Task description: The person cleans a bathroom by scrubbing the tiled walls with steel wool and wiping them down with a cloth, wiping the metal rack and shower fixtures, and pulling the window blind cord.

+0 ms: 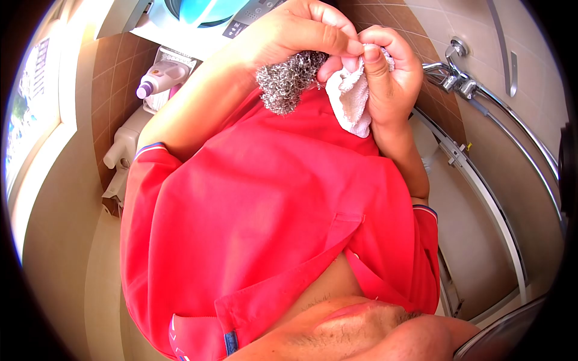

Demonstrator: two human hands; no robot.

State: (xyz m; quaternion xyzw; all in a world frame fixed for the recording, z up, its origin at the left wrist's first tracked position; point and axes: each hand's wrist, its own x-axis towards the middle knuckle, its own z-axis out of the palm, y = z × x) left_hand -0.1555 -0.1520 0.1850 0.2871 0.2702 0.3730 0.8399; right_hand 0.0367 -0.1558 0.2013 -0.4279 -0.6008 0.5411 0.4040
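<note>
My left hand [289, 36] is closed, with a silvery steel wool scrubber [286, 84] hanging out below its palm. Its thumb and index fingertips meet the fingers of my right hand at the top of a white cloth [349, 99]. My right hand [391, 75] is closed around that cloth, thumb pressed against it, and the cloth's lower end hangs down. Both hands are raised in front of my red shirt [271, 192]. Some fingertips are hidden behind the cloth and the scrubber.
A washing machine [241, 21] with a blue round lid is ahead. To the left stand a bottle with a purple cap [162, 78] and a whitish jug [126, 141], near a bright window [36, 114]. A chrome shower mixer [457, 81] and hose are on the right wall.
</note>
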